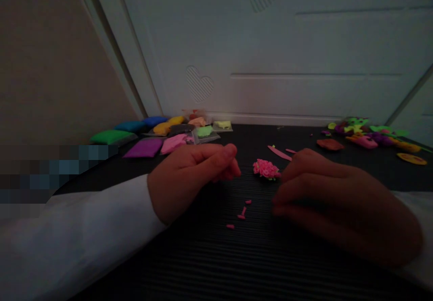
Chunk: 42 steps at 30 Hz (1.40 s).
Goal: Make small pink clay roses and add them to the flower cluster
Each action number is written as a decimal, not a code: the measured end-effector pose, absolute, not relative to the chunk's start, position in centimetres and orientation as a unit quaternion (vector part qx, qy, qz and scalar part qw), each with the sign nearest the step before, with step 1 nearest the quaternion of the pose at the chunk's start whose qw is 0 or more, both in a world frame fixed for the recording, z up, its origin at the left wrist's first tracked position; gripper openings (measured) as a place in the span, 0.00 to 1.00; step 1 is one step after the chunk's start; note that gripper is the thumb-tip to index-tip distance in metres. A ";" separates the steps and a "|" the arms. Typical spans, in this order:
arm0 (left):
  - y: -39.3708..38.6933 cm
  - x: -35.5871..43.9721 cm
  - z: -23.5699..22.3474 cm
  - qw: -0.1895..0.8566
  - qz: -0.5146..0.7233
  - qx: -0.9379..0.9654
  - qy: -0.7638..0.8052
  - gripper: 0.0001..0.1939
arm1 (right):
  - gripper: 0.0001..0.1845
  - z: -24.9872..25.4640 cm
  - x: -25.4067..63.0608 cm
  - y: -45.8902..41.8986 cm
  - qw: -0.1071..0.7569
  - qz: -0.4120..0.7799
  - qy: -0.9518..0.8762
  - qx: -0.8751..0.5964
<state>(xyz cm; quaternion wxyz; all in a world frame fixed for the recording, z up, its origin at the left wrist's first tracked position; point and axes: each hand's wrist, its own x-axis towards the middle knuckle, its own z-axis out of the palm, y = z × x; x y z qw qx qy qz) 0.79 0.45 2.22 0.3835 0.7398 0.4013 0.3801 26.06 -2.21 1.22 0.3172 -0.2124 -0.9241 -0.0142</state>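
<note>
My left hand is closed just above the dark table, its thumb resting against curled fingers; what is inside, if anything, is hidden. On the other side, my right hand has its fingers and thumb drawn together, slightly blurred, and I cannot make out anything between the tips. A ruffled pink clay flower with bits of green lies between the hands, close to the right knuckles. Several small pink clay pieces are scattered in front of it. Partly behind my right hand is a flat pink clay-modelling tool.
Packets of coloured clay, among them a purple one and a green one, line the back left. Colourful clay shapes and a brown piece lie back right. A white panel rises behind the table.
</note>
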 end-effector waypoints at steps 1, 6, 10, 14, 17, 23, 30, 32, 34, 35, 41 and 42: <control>0.5 0.8 2.2 0.384 0.380 0.740 0.401 0.21 | 0.02 1.3 26.1 -2.2 0.314 -0.007 -0.924 -0.218; 0.5 0.9 2.2 0.383 0.393 0.733 0.400 0.24 | 0.06 1.3 26.1 -2.4 0.299 0.002 -0.927 -0.227; 0.4 0.9 2.2 0.382 0.391 0.732 0.407 0.25 | 0.02 1.3 26.1 -2.5 0.297 -0.014 -0.928 -0.223; 0.4 0.9 2.2 0.375 0.404 0.726 0.412 0.25 | 0.04 1.3 26.0 -2.4 0.299 -0.025 -0.932 -0.202; 0.5 0.9 2.1 0.368 0.409 0.727 0.410 0.24 | 0.03 1.3 26.1 -2.4 0.300 -0.031 -0.932 -0.200; 0.5 1.0 2.1 0.357 0.416 0.732 0.404 0.24 | 0.02 1.2 26.2 -2.5 0.301 -0.036 -0.933 -0.192; 0.2 1.1 2.3 0.356 0.410 0.731 0.414 0.22 | 0.03 1.2 26.0 -2.2 0.299 -0.035 -0.935 -0.188; 0.2 1.0 2.3 0.352 0.401 0.735 0.419 0.22 | 0.02 1.1 26.0 -2.2 0.298 -0.028 -0.935 -0.189; 0.3 1.0 2.4 0.347 0.391 0.741 0.423 0.23 | 0.01 1.0 25.9 -2.3 0.297 -0.021 -0.935 -0.191; 0.2 0.9 2.4 0.342 0.387 0.744 0.425 0.24 | 0.02 1.0 26.0 -2.3 0.297 -0.017 -0.935 -0.192; -0.4 1.0 2.8 0.303 0.356 0.775 0.425 0.19 | 0.05 1.2 26.1 -2.6 0.288 -0.016 -0.938 -0.192; -0.5 1.0 2.8 0.297 0.348 0.781 0.425 0.17 | 0.06 1.3 26.1 -2.6 0.284 -0.019 -0.939 -0.191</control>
